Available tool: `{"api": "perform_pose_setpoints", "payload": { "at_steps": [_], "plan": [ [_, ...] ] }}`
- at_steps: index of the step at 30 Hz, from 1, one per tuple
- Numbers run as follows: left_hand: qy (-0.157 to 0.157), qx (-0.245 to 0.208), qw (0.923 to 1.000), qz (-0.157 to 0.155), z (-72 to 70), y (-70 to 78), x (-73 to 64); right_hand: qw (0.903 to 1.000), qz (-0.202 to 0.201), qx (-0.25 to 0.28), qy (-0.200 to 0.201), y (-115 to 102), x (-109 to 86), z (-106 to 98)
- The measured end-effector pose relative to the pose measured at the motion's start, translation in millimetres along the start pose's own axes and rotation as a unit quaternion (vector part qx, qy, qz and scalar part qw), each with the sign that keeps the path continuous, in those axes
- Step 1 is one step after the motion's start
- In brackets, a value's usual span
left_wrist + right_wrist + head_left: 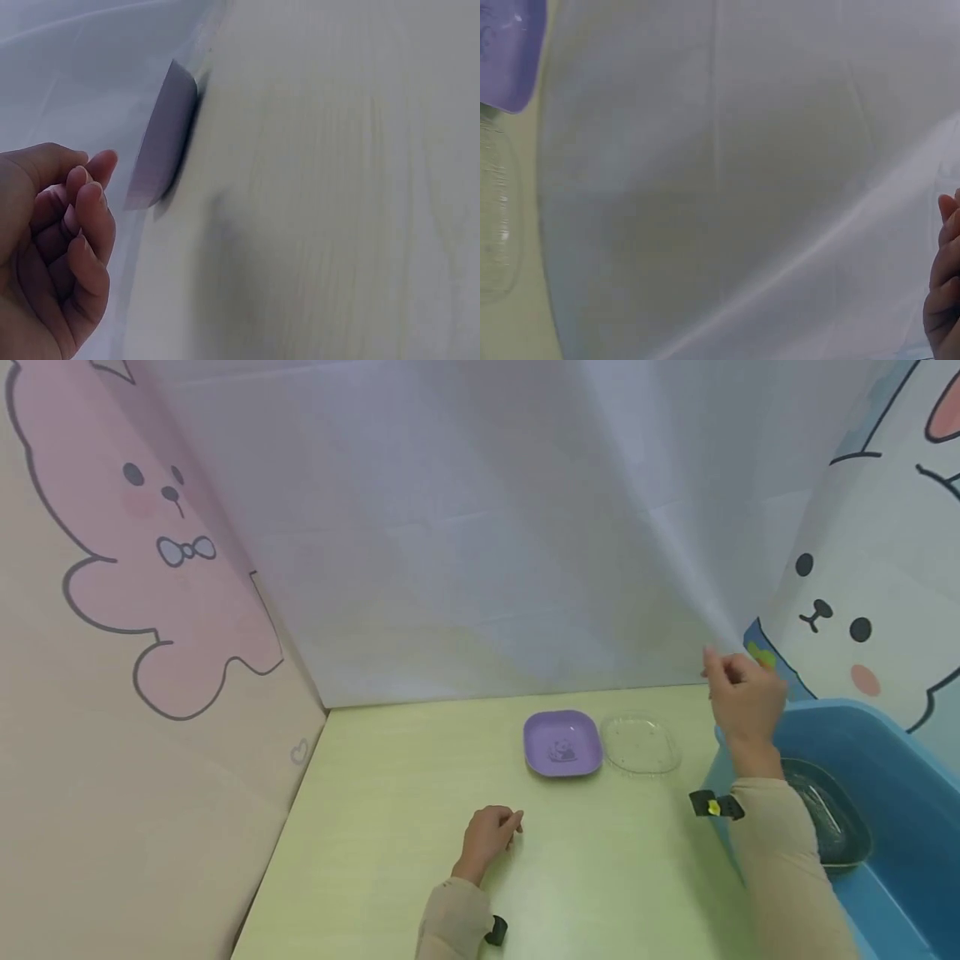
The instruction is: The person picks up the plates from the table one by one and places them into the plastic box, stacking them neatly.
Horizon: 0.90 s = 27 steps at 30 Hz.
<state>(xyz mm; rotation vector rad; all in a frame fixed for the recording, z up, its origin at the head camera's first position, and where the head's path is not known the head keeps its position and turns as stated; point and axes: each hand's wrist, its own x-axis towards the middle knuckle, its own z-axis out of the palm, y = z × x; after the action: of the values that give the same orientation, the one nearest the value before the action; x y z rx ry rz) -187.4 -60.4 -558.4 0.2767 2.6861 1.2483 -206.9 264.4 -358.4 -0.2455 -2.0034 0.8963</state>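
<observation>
My left hand [489, 839] hovers low above the table, fingers loosely curled and holding nothing; in the left wrist view the same hand [64, 247] shows bent fingers. Beyond it sits a purple square dish [562, 743] with a panda print. Touching or almost touching that dish on its right is a clear plastic tray [641, 745], hard to make out. My right hand [746, 697] is raised beside the blue bin [840, 714], its fingers loosely bent and nothing visible in them. Inside the bin lies a clear plastic container [832, 818], partly hidden by my right forearm.
A pale yellow table [375, 827] spreads in front of me. White sheeting [480, 543] hangs along its back edge. Walls with cartoon animals stand on the left and right. The blue bin takes up the right side, its rim above the tabletop.
</observation>
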Motion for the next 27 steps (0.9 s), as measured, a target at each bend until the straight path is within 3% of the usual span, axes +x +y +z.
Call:
{"api": "perform_pose_setpoints", "payload": {
  "at_steps": [5, 8, 11, 14, 17, 21, 27],
  "plan": [
    [0.0, 0.001, 1.0, 0.001, -6.7, 7.0, 4.5, 0.9936, -0.109, -0.014, -0.029, 20, -39.8, 20],
    [-0.003, -0.001, 1.0, 0.002, -8.1, 8.0, 8.3, 0.9906, -0.112, -0.016, -0.076, 27, -63.0, 28],
    [-0.006, 0.002, 1.0, 0.002, -8.9, 10.2, 12.8, 0.9862, -0.074, -0.036, -0.143, 36, -87.8, 36],
    [-0.008, 0.007, 0.9999, -0.002, -10.0, 13.1, 18.0, 0.9758, -0.02, -0.07, -0.206, 48, -114.2, 41],
    [-0.01, 0.01, 0.9999, -0.007, -12.0, 16.7, 23.0, 0.9637, 0.059, -0.065, -0.252, 59, -136.9, 44],
    [-0.016, 0.027, 0.9994, -0.012, -14.6, 20.7, 31.6, 0.9529, 0.143, -0.047, -0.263, 70, -153.6, 43],
    [0.003, 0.014, 0.9996, -0.022, -17.0, 25.0, 48.7, 0.944, 0.179, -0.061, -0.27, 79, -159.1, 39]
  ]
}}
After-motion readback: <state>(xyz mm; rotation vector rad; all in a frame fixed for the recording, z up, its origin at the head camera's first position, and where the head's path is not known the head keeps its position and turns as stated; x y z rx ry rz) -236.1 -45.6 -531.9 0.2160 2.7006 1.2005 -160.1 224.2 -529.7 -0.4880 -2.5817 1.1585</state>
